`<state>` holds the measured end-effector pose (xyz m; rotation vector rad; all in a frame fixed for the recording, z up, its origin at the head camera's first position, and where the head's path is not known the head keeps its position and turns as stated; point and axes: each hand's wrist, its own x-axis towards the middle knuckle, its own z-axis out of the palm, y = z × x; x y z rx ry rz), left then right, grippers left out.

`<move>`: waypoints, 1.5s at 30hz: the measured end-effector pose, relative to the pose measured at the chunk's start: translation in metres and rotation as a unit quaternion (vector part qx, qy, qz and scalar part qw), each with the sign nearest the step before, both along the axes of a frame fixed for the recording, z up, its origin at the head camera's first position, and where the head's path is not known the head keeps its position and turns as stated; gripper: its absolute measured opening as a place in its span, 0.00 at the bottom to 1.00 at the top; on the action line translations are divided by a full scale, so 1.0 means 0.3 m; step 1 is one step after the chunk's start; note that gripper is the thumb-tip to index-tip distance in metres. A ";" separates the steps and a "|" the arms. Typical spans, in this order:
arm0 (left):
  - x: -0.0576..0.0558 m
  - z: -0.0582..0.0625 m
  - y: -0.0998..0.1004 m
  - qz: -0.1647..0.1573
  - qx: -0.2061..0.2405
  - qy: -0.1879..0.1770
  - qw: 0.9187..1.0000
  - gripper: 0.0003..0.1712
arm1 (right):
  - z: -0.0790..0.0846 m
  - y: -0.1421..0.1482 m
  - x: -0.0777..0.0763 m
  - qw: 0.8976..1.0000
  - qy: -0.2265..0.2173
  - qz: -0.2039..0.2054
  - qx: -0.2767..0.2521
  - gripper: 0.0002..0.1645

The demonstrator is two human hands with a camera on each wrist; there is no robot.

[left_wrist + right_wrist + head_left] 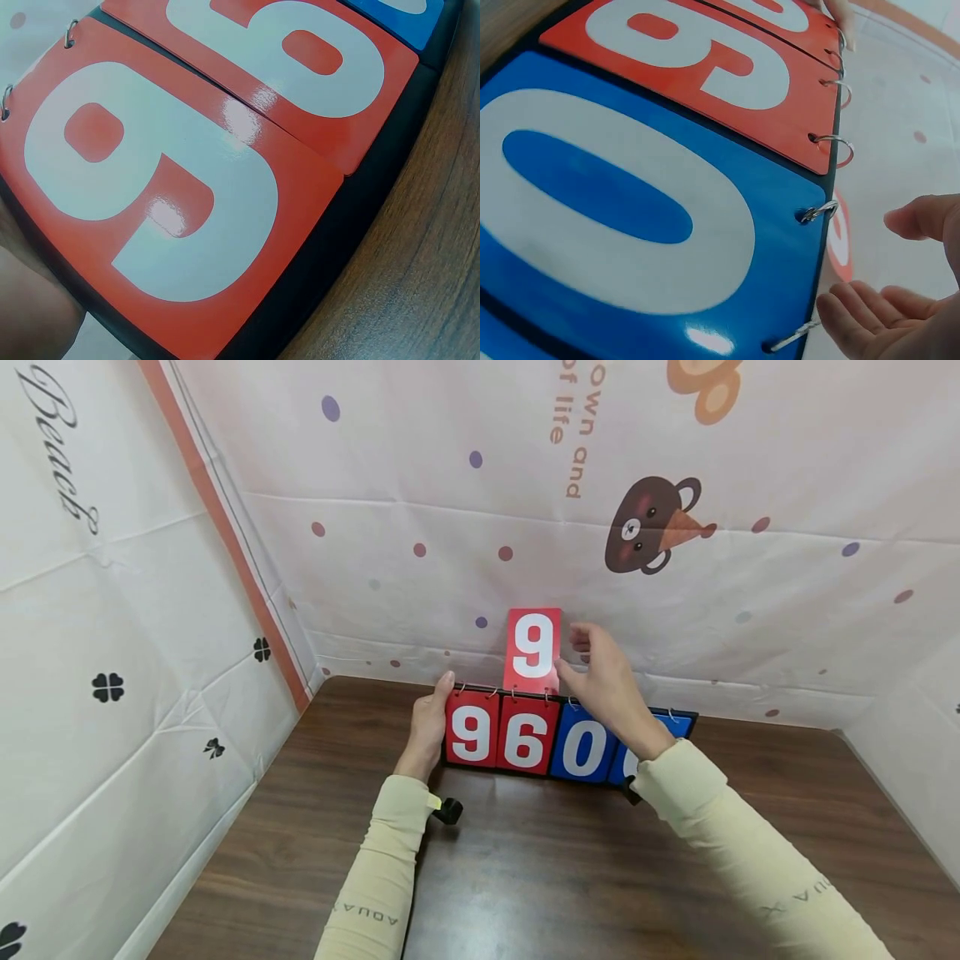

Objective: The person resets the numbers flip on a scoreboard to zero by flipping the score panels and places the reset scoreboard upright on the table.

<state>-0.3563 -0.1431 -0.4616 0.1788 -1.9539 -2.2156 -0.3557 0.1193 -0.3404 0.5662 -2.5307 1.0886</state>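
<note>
A tabletop flip scoreboard (553, 735) leans back on the table, its number cards hung on metal rings. From the left, it shows a red 9 card (247, 180), a red 6 card (527, 735), a blue 0 card (630, 195) and a blue card partly hidden by the right wrist. Another red 9 card (534, 647) stands up above the 6, over the top edge. My left hand (429, 725) grips the board's left side, thumb at the upper corner. Beside the raised card is my right hand (606, 683), thumb and fingers spread apart, the thumb tip right at its edge.
The brown wooden table (525, 877) reaches toward me. Behind it hangs a pale cloth backdrop (405, 593) with dots and a bear print, close to the raised card. A white cloth with clover prints (150, 710) covers the left side.
</note>
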 end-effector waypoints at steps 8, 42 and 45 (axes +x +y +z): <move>-0.008 -0.003 0.004 0.010 0.004 -0.011 1.000 0.32 | -0.002 -0.008 -0.060 0.992 -0.114 -0.009 -0.046 0.38; -0.008 -0.006 0.003 0.000 0.008 0.007 1.000 0.31 | -0.044 -0.055 -0.211 0.934 -0.262 -0.008 -0.243 0.32; -0.009 -0.007 0.002 0.000 0.008 0.005 1.000 0.31 | -0.046 -0.060 -0.210 0.935 -0.246 -0.012 -0.257 0.30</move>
